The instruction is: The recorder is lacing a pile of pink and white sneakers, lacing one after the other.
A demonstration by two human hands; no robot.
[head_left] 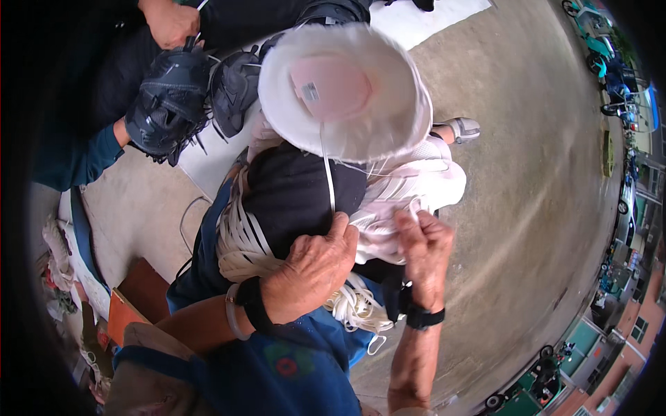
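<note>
A pale pink shoe [416,182] with white parts lies above the wearer's lap, at the end of the right hand [424,239]. This hand's thumb and fingers are curled together at the shoe's near side, pinching part of it; whether that is lace or upper cannot be told. The left hand [322,253] pinches a white flat lace [329,182] between thumb and forefinger, and the strand runs up taut across the rim of a round, white hat-like piece [402,97] with a pale pink middle and a small label.

Loops of cream laces [239,236] drape left of the black-clad knee [305,191], and a tangled bundle of laces [357,305] lies between the forearms on dark blue cloth [326,347]. Each wrist carries a black band.

At upper left, another person's hand [172,24] holds a lace above a black sneaker [166,104]; a second black sneaker [232,90] sits just beside it. A brown wooden box [125,315] stands at lower left. Concrete floor [513,180] extends rightward to parked motorbikes [596,52].
</note>
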